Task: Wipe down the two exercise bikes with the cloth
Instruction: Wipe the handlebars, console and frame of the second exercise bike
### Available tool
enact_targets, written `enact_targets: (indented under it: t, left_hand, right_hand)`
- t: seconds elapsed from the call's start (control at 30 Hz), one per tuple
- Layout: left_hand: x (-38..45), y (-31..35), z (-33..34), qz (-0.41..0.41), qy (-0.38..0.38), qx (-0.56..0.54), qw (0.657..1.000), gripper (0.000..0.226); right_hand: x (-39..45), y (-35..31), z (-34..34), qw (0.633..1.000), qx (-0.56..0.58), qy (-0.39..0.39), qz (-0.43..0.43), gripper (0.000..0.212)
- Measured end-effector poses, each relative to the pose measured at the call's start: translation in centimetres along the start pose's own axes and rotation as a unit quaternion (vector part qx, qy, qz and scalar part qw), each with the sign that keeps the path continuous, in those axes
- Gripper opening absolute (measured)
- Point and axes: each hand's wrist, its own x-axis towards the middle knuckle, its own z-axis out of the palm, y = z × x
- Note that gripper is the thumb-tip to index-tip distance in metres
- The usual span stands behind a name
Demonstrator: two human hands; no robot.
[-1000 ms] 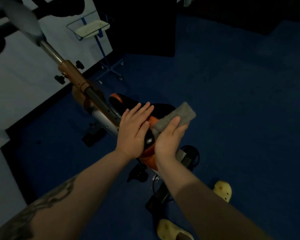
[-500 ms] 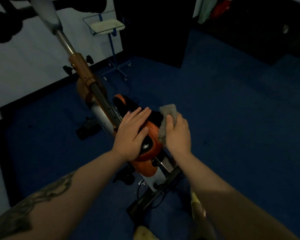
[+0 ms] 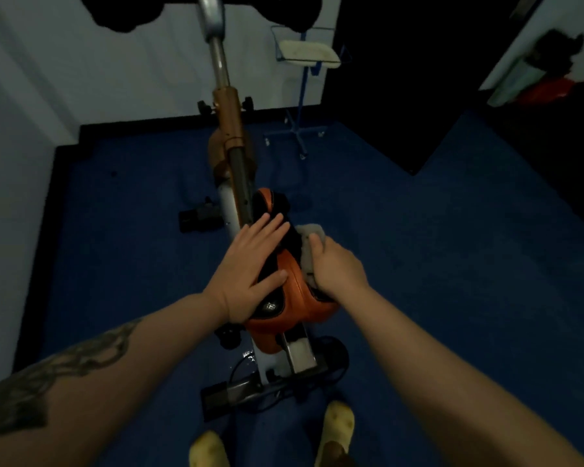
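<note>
Mid-frame, the left hand [image 3: 250, 267] lies flat, fingers straight, on the orange bike saddle [image 3: 292, 298]; the right hand [image 3: 338, 267] grips the grey cloth [image 3: 309, 246] against its side.

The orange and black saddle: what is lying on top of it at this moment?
The left hand rests flat on the saddle. The right hand presses a grey cloth against its right side. The saddle surface beneath them is hidden.

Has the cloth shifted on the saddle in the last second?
Yes. The right hand has drawn the cloth from above the saddle down onto its right flank, bunched; the left hand stays flat on top.
</note>
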Motion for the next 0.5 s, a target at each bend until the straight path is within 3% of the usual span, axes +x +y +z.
enact_targets:
  t: [0.1, 0.23, 0.37, 0.43, 0.5]
  left_hand:
    - [-0.8, 0.7, -0.2, -0.054, 0.03, 0.062, 0.996, 0.073]
    - [-2.0, 2.6, 1.0, -0.207, 0.102, 0.111, 0.967, 0.059]
    - [-0.8, 5.3, 3.5, -0.417, 0.194, -0.042, 0.887, 0.039]
    - [-0.4, 5.9, 4.0, -0.457, 0.238, -0.038, 0.856, 0.037]
    - [-0.5, 6.2, 3.9, -0.463, 0.26, -0.042, 0.846, 0.035]
  right_hand:
    - [0.3, -0.4, -0.2, 0.999, -0.008, -0.023, -0.039, 0.057]
    - [-3.6, 1.9, 0.8, 0.982, -0.036, 0.049, -0.177, 0.065]
    - [0.2, -0.2, -0.1, 0.99, -0.036, -0.038, -0.135, 0.057]
    - [0.6, -0.9, -0.2, 0.989, -0.031, -0.046, -0.135, 0.057]
    - [-0.8, 0.3, 0.1, 0.983, -0.042, -0.026, -0.175, 0.062]
